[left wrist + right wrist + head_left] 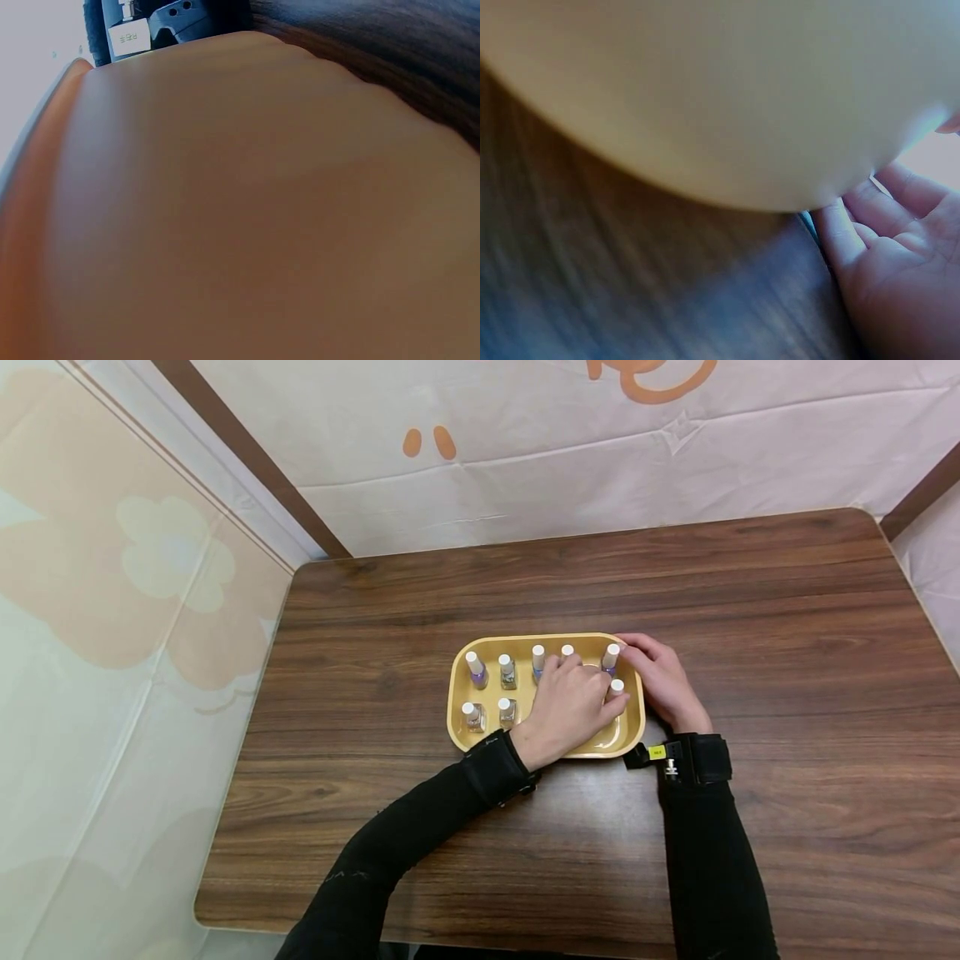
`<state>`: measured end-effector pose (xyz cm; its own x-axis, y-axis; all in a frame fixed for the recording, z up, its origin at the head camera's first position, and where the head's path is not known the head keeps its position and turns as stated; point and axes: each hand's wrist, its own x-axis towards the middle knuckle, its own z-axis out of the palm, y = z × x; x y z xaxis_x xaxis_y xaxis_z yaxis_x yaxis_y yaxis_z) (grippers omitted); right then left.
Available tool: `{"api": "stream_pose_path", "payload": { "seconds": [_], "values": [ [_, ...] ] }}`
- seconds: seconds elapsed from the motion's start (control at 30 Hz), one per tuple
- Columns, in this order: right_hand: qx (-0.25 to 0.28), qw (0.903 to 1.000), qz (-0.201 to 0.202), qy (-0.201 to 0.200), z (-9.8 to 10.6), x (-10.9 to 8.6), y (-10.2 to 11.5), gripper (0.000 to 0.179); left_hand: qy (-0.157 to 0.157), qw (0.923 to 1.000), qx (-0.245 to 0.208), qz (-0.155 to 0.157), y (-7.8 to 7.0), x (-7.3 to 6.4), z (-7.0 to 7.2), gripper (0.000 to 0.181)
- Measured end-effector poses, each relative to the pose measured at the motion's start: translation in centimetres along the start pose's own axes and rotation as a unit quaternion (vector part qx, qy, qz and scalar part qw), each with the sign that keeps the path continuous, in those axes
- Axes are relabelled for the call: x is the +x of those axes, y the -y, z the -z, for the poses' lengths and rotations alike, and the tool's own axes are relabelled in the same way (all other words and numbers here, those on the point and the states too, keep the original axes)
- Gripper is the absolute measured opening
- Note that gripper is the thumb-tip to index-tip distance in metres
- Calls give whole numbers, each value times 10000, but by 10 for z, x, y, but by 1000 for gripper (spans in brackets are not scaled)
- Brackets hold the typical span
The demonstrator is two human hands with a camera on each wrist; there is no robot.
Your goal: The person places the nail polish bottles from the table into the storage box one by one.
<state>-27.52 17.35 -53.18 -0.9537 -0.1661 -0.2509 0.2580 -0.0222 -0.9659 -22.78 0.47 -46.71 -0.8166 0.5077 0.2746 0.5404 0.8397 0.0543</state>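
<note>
A yellow tray point(453, 702) stands on the table, holding several small nail polish bottles with white caps. My left hand point(566, 703) reaches over the tray from the front. Its thumb and forefinger pinch a nail polish bottle point(617, 687) near the right end; the lower part of that bottle is hidden. Just behind it is a purple nail polish bottle point(611, 656). At the tray's right end my right hand point(667, 681) grips the rim, fingers against the outer wall in the right wrist view. The tray's blurred wall fills much of both wrist views.
On the tray's left side stand a purple bottle point(477, 669), a glittery bottle point(507, 672) and two more in the front row. The wooden table point(810, 693) reaches back to a white printed curtain point(525, 485). Another printed sheet point(112, 652) hangs at left.
</note>
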Motion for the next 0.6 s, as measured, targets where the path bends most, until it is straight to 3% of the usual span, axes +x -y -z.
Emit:
{"api": "stream_pose_path", "payload": {
  "seconds": [0.6],
  "values": [
    [-105,9999,-80,10,-1,-1,2,47,-196,9997,155,-28,-2,0,-8,34]
  ]
}}
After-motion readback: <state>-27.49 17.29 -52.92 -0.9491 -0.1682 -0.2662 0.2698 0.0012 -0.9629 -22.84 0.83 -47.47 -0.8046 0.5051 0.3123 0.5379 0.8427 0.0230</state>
